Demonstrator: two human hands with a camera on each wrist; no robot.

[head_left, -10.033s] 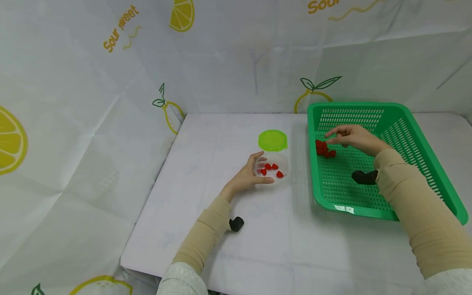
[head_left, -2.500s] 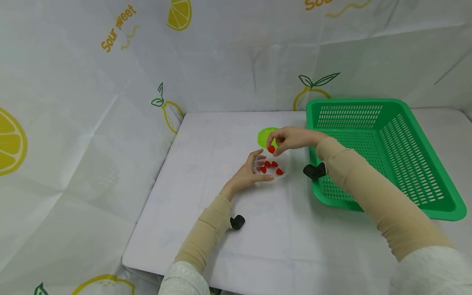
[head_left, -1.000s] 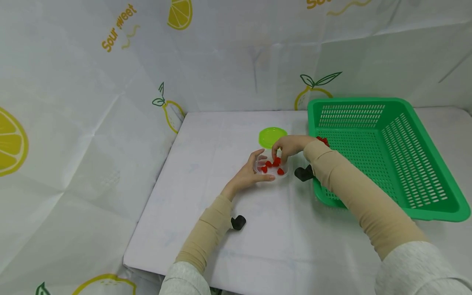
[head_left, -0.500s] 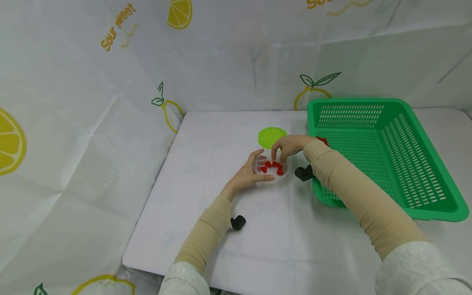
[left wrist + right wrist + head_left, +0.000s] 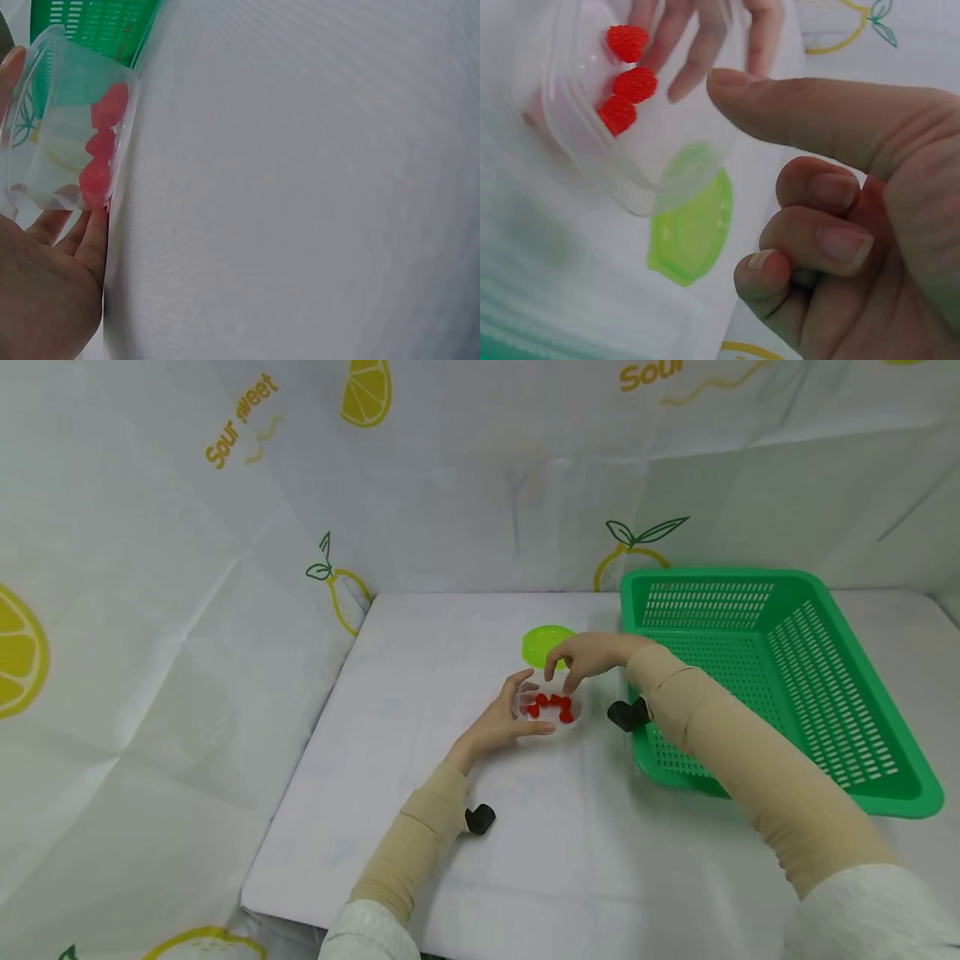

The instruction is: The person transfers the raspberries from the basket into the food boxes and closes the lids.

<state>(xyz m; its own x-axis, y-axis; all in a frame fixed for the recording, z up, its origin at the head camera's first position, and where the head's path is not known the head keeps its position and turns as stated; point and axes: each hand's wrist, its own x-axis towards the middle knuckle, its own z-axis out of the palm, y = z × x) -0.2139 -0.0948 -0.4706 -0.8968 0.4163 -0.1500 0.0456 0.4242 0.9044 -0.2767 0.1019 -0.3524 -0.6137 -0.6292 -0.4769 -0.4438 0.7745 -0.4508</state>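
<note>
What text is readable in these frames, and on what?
"Sour sweet", yellow print on the backdrop, upper left of the head view.
"Sou", cut off by the top edge, on the backdrop at upper right.
Nothing readable on the basket, lid or container.
Both wrist views show no text.

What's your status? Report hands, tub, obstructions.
Left hand grips clear tub, red berries inside. Right hand above it, fingers curled, contents unclear. Green lid beside tub.
</note>
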